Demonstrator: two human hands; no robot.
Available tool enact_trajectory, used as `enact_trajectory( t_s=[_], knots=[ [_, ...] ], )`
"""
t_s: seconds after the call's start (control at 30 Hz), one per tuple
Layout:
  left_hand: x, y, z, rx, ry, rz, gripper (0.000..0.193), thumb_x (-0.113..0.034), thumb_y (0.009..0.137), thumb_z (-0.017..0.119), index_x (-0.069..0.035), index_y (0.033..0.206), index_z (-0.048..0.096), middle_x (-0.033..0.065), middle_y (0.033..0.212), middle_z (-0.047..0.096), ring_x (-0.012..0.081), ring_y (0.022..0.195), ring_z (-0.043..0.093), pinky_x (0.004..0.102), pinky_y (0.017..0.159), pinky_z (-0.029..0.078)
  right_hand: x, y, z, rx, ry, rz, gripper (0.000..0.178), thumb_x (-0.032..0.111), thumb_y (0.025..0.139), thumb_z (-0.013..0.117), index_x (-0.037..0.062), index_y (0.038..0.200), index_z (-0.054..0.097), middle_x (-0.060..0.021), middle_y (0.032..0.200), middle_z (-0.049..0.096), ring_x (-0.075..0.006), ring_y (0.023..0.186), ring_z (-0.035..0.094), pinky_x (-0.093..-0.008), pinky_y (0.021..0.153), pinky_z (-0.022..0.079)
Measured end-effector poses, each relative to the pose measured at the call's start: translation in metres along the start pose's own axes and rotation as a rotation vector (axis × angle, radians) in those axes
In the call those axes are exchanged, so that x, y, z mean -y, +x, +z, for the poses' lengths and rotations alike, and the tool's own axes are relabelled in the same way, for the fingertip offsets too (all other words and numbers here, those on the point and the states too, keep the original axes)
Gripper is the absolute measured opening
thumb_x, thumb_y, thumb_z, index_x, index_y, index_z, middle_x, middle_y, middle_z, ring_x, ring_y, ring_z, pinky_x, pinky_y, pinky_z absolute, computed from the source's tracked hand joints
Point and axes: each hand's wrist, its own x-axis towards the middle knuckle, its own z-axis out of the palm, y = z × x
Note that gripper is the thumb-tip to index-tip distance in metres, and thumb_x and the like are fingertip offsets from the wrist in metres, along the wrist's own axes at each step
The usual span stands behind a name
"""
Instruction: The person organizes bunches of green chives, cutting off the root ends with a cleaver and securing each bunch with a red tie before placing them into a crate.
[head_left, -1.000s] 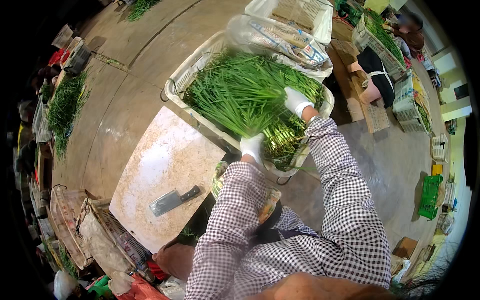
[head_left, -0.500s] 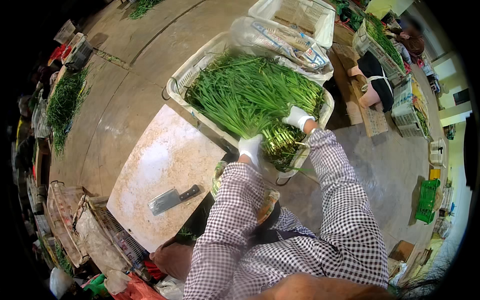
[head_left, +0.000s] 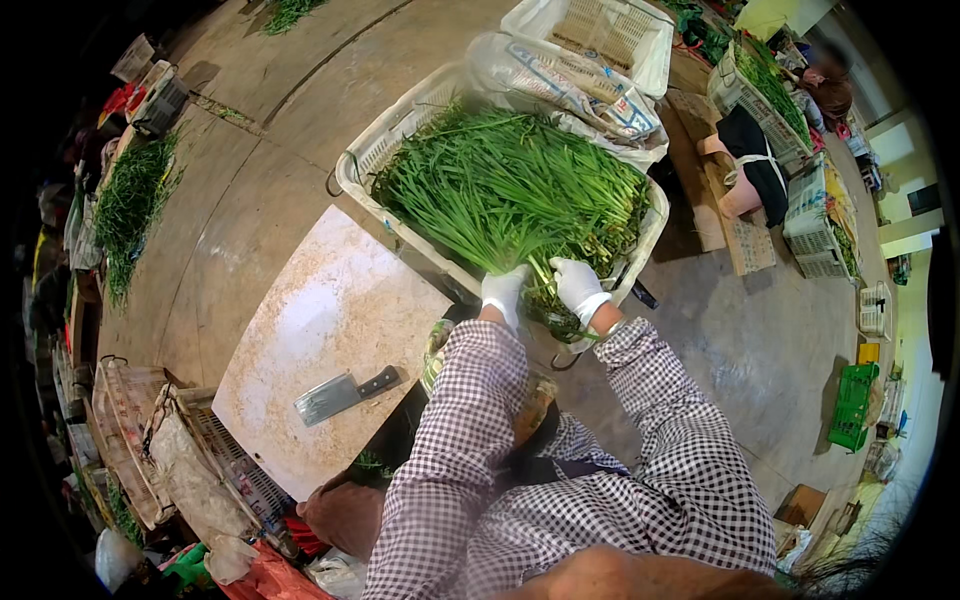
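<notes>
A white crate (head_left: 368,185) is heaped with long green garlic chives (head_left: 500,180), their pale stem ends toward the right. At its near edge my left hand (head_left: 506,292), in a white glove, is closed round a bunch of chives whose leaves fan away into the heap. My right hand (head_left: 578,288), gloved the same way, is just beside it with fingers closed on the pale stems of the chives. Its fingertips are partly hidden among the stems. Left of the crate, a cleaver (head_left: 345,395) with a dark handle lies on a stained white board (head_left: 300,300).
Behind the crate lies a plastic sack (head_left: 570,85), with another white crate (head_left: 655,45) beyond. Wooden planks (head_left: 740,235) and crates of greens (head_left: 765,90) stand to the right, near a green basket (head_left: 852,405). More greens (head_left: 130,215) are piled at far left.
My right hand has moved left and nearer to me, from the stems at the crate's right part to beside my left hand. My left hand has barely moved.
</notes>
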Motion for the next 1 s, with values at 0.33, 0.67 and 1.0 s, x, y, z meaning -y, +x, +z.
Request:
enact_trajectory(
  t_s=[0.33, 0.67, 1.0],
  knots=[
    [-0.029, -0.022, -0.006, 0.223, -0.211, -0.229, 0.033, -0.037, 0.087, 0.071, -0.010, 0.103, 0.065, 0.0068, 0.092, 0.066, 0.0202, 0.078, 0.062, 0.0357, 0.068, 0.051, 0.034, -0.027, 0.022, -0.168, 0.255, -0.114, 0.026, 0.010, 0.080, 0.056, -0.0026, 0.102, 0.065, -0.0264, 0.095, 0.063, -0.0420, 0.089, 0.061, -0.0471, 0.078, 0.048],
    [-0.030, -0.030, 0.006, 0.001, -0.040, -0.189, 0.051, -0.024, 0.079, 0.078, 0.003, 0.119, 0.061, 0.0141, 0.122, 0.061, 0.0259, 0.107, 0.056, 0.0416, 0.090, 0.044, 0.027, 0.005, -0.020, -0.080, -0.249, -0.053, 0.074, 0.028, 0.071, 0.072, 0.0020, 0.135, 0.045, -0.0212, 0.139, 0.043, -0.0401, 0.123, 0.045, -0.0474, 0.101, 0.039],
    [-0.027, -0.025, 0.002, -0.051, 0.044, -0.143, 0.044, -0.023, 0.080, 0.077, 0.002, 0.114, 0.065, 0.0148, 0.123, 0.062, 0.0250, 0.113, 0.055, 0.0390, 0.095, 0.041, 0.009, 0.044, -0.013, 0.336, -0.181, 0.155, 0.095, 0.035, 0.073, 0.068, 0.0071, 0.152, 0.023, -0.0187, 0.158, 0.019, -0.0433, 0.140, 0.030, -0.0456, 0.113, 0.030]
  ],
)
